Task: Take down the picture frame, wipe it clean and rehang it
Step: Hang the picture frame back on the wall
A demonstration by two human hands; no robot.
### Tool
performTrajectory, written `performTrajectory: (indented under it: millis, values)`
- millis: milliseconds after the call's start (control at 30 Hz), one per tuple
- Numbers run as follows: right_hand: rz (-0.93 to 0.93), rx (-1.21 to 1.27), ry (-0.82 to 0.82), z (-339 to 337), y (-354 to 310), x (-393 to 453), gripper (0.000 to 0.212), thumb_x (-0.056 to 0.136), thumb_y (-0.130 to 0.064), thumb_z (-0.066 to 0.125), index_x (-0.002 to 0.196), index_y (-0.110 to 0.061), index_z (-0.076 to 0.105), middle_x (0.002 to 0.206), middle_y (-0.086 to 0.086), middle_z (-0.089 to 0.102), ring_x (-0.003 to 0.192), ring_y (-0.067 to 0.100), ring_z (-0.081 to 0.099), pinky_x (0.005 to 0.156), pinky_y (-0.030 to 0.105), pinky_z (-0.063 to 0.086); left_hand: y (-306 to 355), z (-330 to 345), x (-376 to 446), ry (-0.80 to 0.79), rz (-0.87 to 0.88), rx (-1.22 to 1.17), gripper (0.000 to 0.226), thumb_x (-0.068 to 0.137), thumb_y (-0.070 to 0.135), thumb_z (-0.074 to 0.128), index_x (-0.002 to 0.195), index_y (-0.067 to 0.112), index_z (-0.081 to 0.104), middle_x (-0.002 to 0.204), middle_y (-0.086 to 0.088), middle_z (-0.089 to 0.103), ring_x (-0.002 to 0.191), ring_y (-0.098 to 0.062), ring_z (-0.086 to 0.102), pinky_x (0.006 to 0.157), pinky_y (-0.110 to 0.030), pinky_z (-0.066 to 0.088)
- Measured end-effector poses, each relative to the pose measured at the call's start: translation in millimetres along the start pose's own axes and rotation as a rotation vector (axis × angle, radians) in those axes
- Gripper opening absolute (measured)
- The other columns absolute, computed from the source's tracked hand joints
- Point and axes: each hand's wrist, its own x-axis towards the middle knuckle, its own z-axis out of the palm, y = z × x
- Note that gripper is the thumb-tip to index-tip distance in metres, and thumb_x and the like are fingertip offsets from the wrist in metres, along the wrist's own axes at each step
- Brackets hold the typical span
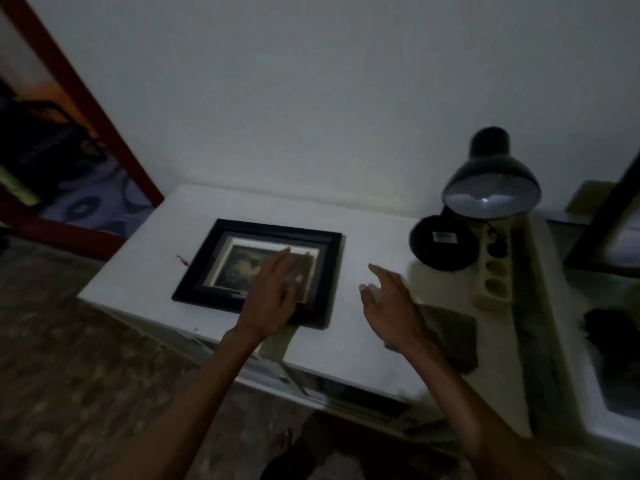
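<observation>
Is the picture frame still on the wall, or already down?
Down. The picture frame lies flat, face up, on the white table; the left hand is over it.

single head cam, wide-angle, looks forward and steeply down onto a white table [145,282] against a wall [311,98]; close range, both forearms enter from the bottom edge, table fills the mid-frame, floor [69,358] shows at left; no second view to overlap

Picture frame [258,271] flat on table [353,244], hands above.
</observation>
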Motion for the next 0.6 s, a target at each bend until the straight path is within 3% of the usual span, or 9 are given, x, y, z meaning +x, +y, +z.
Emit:
performTrajectory:
  millis: [100, 200, 300, 400, 467, 600]
  values:
    - [0.063, 0.037, -0.033, 32.6, -25.7, 24.1, 0.050, 0.099, -0.029, 0.057, 0.146, -0.020, 0.044, 0.148, 0.004, 0.047, 0.130, 0.017, 0.049, 0.102, 0.020, 0.035, -44.8, -46.4, 17.4, 0.094, -0.107, 0.019, 0.041, 0.095, 0.017, 0.054, 0.133, 0.002, 0.055, 0.140, -0.019, 0.047, 0.131, -0.031, 0.044, 0.111, -0.041, 0.035]
    - [0.124, -0.007, -0.049, 61.7, -44.8, 43.9, 0.057, 0.099, -0.036, 0.054, 0.151, -0.020, 0.035, 0.150, 0.008, 0.043, 0.134, 0.025, 0.045, 0.109, 0.036, 0.040, -94.7, -78.6, 40.5, 0.054, -0.231, 0.031, 0.038, 0.092, 0.010, 0.061, 0.129, 0.001, 0.057, 0.130, -0.021, 0.055, 0.123, -0.035, 0.051, 0.106, -0.047, 0.042]
    - [0.249, -0.029, -0.010, 83.4, -56.1, 52.3, 0.064, 0.100, -0.041, 0.051, 0.155, -0.025, 0.024, 0.153, 0.010, 0.034, 0.135, 0.031, 0.043, 0.107, 0.038, 0.039, -132.3, -96.1, 62.8, -0.086, -0.315, 0.041, 0.040, 0.094, 0.026, 0.058, 0.129, 0.005, 0.057, 0.128, -0.021, 0.058, 0.118, -0.036, 0.055, 0.099, -0.050, 0.047]
    - [0.335, -0.030, 0.079, 98.0, -62.8, 56.2, 0.066, 0.101, -0.039, 0.048, 0.157, -0.022, 0.017, 0.156, 0.011, 0.032, 0.136, 0.031, 0.041, 0.109, 0.040, 0.038, -157.4, -101.0, 77.7, -0.159, -0.378, 0.041, 0.055, 0.096, 0.034, 0.057, 0.142, 0.006, 0.046, 0.141, -0.022, 0.048, 0.131, -0.037, 0.045, 0.108, -0.048, 0.040]
    - [0.403, -0.022, 0.126, 104.6, -67.2, 57.0, 0.067, 0.102, -0.037, 0.046, 0.158, -0.019, 0.013, 0.158, 0.011, 0.031, 0.139, 0.031, 0.038, 0.113, 0.043, 0.036, -167.6, -100.3, 84.6, -0.192, -0.402, -0.014, 0.055, 0.095, 0.035, 0.060, 0.139, 0.005, 0.045, 0.141, -0.022, 0.048, 0.134, -0.037, 0.042, 0.109, -0.041, 0.039]
    - [0.456, 0.000, 0.220, 115.0, -76.9, 59.8, 0.059, 0.103, -0.027, 0.046, 0.156, -0.014, 0.023, 0.155, 0.011, 0.037, 0.138, 0.031, 0.040, 0.113, 0.044, 0.037, -176.3, -96.6, 97.7, -0.213, -0.424, -0.065, 0.065, 0.093, 0.034, 0.064, 0.142, 0.001, 0.039, 0.142, -0.025, 0.045, 0.132, -0.036, 0.042, 0.098, -0.030, 0.036]
